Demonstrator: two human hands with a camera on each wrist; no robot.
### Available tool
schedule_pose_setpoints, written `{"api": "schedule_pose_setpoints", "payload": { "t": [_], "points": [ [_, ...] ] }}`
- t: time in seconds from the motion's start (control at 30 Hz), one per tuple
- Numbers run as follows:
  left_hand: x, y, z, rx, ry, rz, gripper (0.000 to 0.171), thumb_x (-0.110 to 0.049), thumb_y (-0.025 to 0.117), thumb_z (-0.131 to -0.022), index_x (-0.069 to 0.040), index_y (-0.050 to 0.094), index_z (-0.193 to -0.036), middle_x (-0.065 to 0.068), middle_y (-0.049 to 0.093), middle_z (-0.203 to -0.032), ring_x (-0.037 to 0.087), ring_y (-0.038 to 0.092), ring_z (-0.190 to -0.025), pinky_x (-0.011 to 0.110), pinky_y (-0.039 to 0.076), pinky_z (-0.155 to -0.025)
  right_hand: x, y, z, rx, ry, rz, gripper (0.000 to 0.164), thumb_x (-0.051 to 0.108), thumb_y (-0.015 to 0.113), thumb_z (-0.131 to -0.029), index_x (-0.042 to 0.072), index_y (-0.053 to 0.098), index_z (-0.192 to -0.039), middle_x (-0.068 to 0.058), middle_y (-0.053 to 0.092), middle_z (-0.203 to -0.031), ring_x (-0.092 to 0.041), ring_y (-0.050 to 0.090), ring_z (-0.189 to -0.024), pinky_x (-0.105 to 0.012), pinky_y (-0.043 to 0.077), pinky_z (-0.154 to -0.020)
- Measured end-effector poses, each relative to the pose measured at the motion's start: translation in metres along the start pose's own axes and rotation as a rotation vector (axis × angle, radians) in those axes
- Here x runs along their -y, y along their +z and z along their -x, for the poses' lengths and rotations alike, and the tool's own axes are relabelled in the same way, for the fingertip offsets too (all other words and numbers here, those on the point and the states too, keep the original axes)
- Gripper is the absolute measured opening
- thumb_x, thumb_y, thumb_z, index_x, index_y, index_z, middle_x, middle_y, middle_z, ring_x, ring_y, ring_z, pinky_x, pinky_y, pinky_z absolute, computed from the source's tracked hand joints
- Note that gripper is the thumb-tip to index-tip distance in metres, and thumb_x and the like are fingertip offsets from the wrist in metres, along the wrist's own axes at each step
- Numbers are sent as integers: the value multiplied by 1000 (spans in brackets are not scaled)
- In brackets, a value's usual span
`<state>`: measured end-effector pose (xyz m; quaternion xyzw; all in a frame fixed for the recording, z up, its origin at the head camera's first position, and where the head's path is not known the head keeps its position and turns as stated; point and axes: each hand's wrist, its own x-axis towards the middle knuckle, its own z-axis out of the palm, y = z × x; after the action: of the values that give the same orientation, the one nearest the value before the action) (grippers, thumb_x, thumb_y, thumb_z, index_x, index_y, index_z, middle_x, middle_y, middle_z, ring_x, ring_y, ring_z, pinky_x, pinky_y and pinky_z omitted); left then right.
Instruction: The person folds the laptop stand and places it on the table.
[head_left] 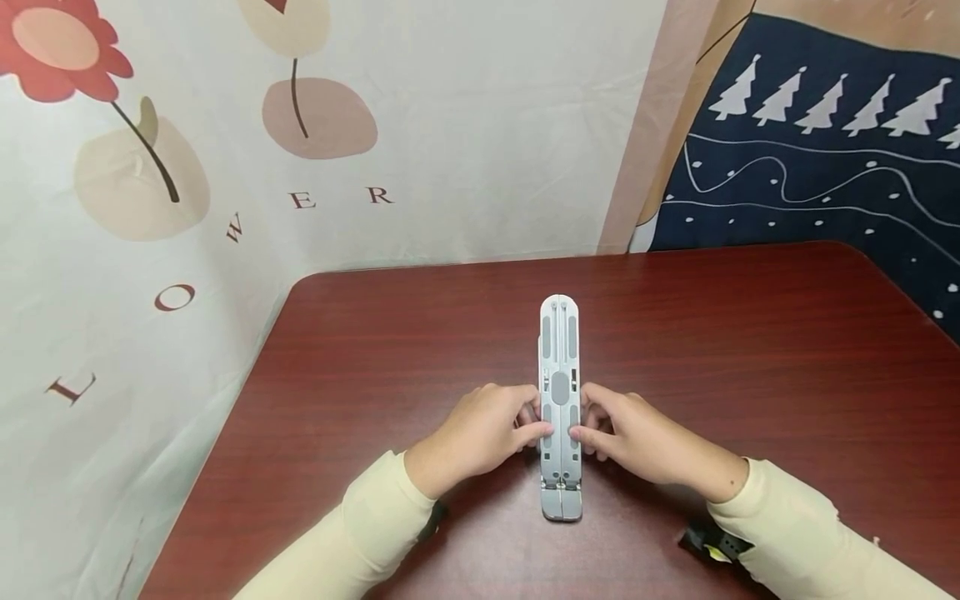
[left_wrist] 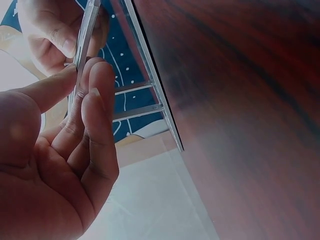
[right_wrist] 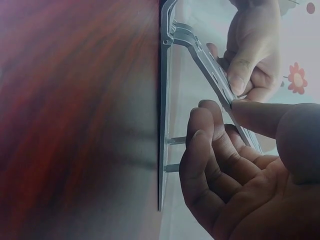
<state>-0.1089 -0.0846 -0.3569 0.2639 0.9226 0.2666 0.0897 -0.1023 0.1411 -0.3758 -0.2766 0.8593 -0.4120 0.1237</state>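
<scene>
The left hand (head_left: 487, 427) reaches in from the lower left and the right hand (head_left: 641, 435) from the lower right, nearly mirroring each other, wrists out of the pale sleeves (head_left: 378, 517); each pinches one long edge of a folding metal stand (head_left: 560, 467), thumb on its upper face and the other fingers bent at the side and beneath; the stand is on the reddish-brown table (head_left: 420, 333), between the hands, its length pointing away from the person; it is silver with grey pads, narrow, rounded at the far end, and from the side its upper part slopes up from a hinge above a lower bar (right_wrist: 162, 115) lying along the table; counted, there are two hands, one stand, one oval middle pad (head_left: 560, 388), two long far-end pads (head_left: 546, 337) and two visible short struts (right_wrist: 176, 141).
</scene>
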Motion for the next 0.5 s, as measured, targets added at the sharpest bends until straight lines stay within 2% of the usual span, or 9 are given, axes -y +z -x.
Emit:
{"api": "schedule_pose_setpoints", "payload": {
  "t": [0.33, 0.4, 0.5],
  "points": [
    [-1, 0, 1, 13, -11, -13, 16, -32, 72, -92, -18, 64, -90, -13, 72, -73, -6, 59, -62, 19, 44, -60, -4, -8, -1, 1, -23, 31, 14, 22, 66, -96, 13, 56, -97, 2, 64, -66, -6, 59, -52, -24, 50, -53],
    [-1, 0, 0, 14, -11, -12, 16, -32, 72, -92, -18, 64, -90, -13, 72, -74, -5, 59, -62, 19, 44, -59, -4, -14, -2, -34, -17, 48, 12, 23, 66, -96, 15, 57, -97, 3, 64, -67, -6, 58, -54, -24, 50, -55],
    [-1, 0, -1, 14, -14, -8, 15, -31, 72, -91, -18, 65, -91, -12, 73, -74, -5, 59, -61, 20, 44, -59, -1, -25, -5, -128, -1, 68, 9, 21, 67, -96, 17, 59, -98, 2, 63, -70, -6, 58, -57, -25, 49, -56]
  ]
}}
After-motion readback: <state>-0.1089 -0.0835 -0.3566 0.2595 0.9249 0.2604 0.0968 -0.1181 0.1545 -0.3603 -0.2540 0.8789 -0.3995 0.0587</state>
